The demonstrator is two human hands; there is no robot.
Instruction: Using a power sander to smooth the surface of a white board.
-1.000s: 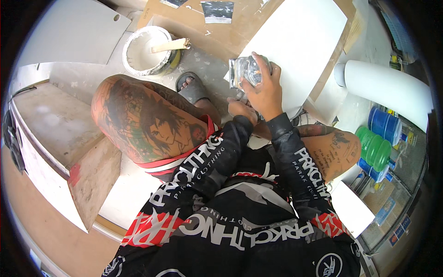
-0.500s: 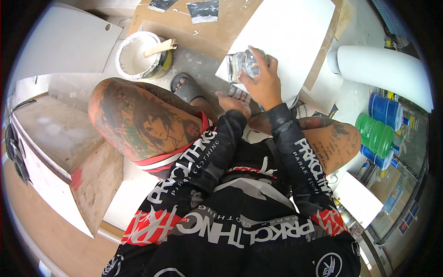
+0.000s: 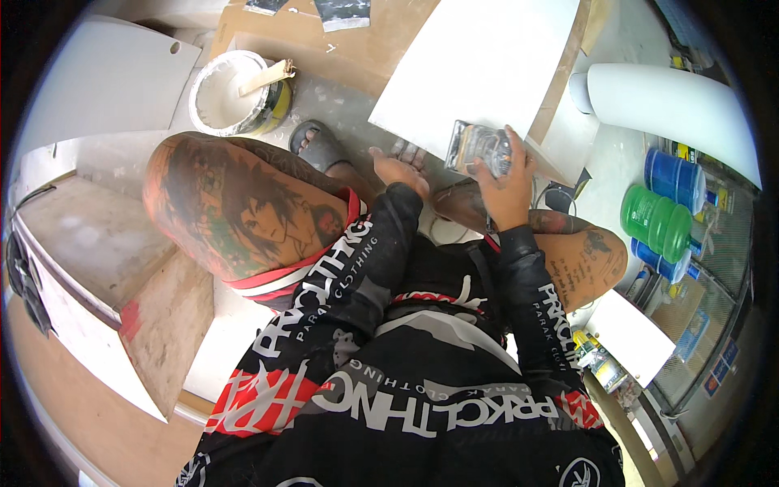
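Note:
My right hand [image 3: 510, 180] is wrapped round a squarish grey palm sander [image 3: 479, 149] with a clear-looking body. The sander sits at the near edge of a white panel [image 3: 479, 65], partly beyond that edge. Whether its pad touches the panel cannot be made out. My left hand [image 3: 399, 169] is just below the panel's near left edge, palm turned up and dusty fingers stretched out, with nothing seen in it. A dark cord [image 3: 561, 191] loops beside my right wrist.
A bucket of white paste [image 3: 230, 101] with a wooden stick [image 3: 268, 77] stands left of my sandalled foot [image 3: 321, 146]. Brown board [image 3: 324, 53] lies under the panel. Water bottles [image 3: 657, 219] and a white roll [image 3: 665, 114] are at right, a stained box [image 3: 89, 235] at left.
My right hand and the sander have moved right and towards me, to the panel's near edge. The left hand stays below the edge, and the whole view has shifted slightly.

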